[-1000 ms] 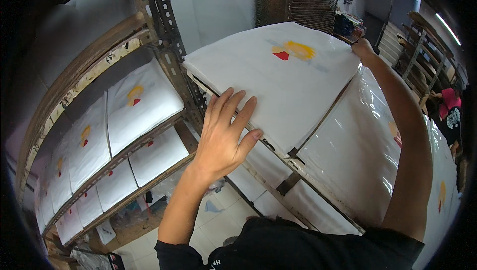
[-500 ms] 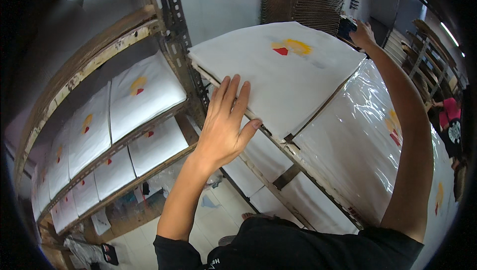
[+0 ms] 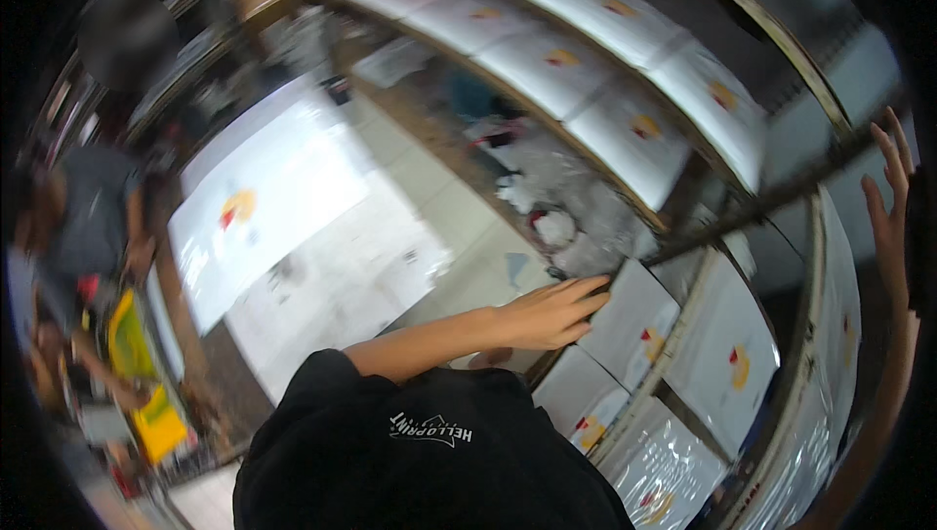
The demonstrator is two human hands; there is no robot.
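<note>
My left hand (image 3: 558,313) reaches out beside the near rack, fingers stretched and nothing seen in it. Its fingertips come close to a white sheet (image 3: 632,323) with a yellow and red print; whether they touch it I cannot tell. At the far right edge my right hand (image 3: 888,179) is raised with fingers apart, also holding nothing that shows. Below it, white sheets under shiny clear film (image 3: 830,325) lie on the rack's upper level. Another printed sheet (image 3: 727,349) rests on a level beneath.
A long rack (image 3: 542,105) with rows of printed white sheets runs across the back. Crumpled clear plastic (image 3: 595,208) lies below it. On the left is a table with a large printed white sheet (image 3: 283,193). Co-workers (image 3: 93,227) work beside a yellow screen frame (image 3: 146,379).
My view has swung left, bringing the table and the co-workers in. My left hand has come off the upper sheet's edge to lower sheets. My right hand remains raised, now at the right edge.
</note>
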